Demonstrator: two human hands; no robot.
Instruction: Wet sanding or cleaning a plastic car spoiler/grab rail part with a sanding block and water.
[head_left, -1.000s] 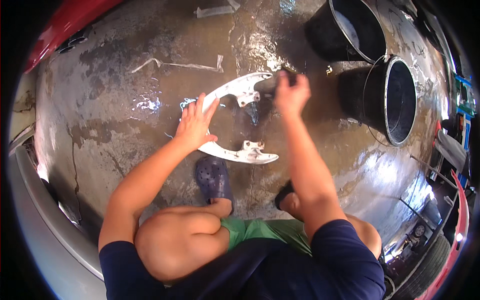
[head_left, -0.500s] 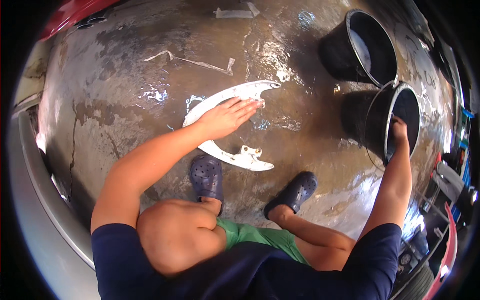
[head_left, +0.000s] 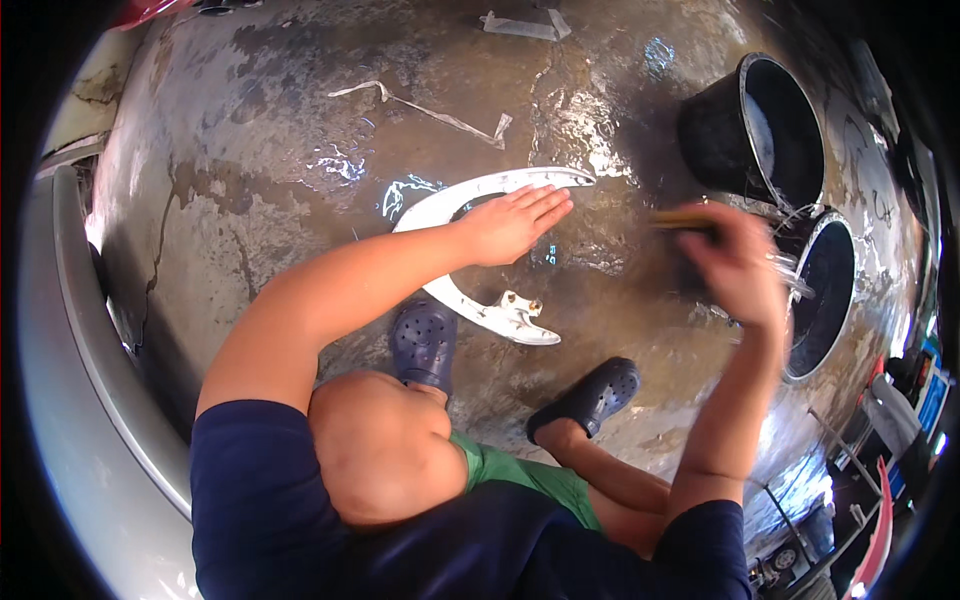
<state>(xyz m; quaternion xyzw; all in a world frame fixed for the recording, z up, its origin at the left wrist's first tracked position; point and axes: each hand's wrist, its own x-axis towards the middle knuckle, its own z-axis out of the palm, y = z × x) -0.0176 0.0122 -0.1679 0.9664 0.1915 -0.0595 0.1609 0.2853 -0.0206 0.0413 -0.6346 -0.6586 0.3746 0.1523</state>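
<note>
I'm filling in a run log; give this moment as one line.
left hand: flat on white curved part | right hand: holding blurred yellowish item near black bucket | part: on wet floor

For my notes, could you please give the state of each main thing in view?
Brown concrete floor: partly wet
White curved part: lying on it
Left hand: laid flat across that part
Right hand: blurred, holding a dark, yellowish thing
Far round black bucket: open, whitish inside
Near round black bucket: open, contents unclear
Navy perforated clogs: worn

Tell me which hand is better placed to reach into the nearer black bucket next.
Probably the right hand: it's beside that bucket, though holding a blurred yellowish object; the left hand lies over the curved white part, farther away.
</note>
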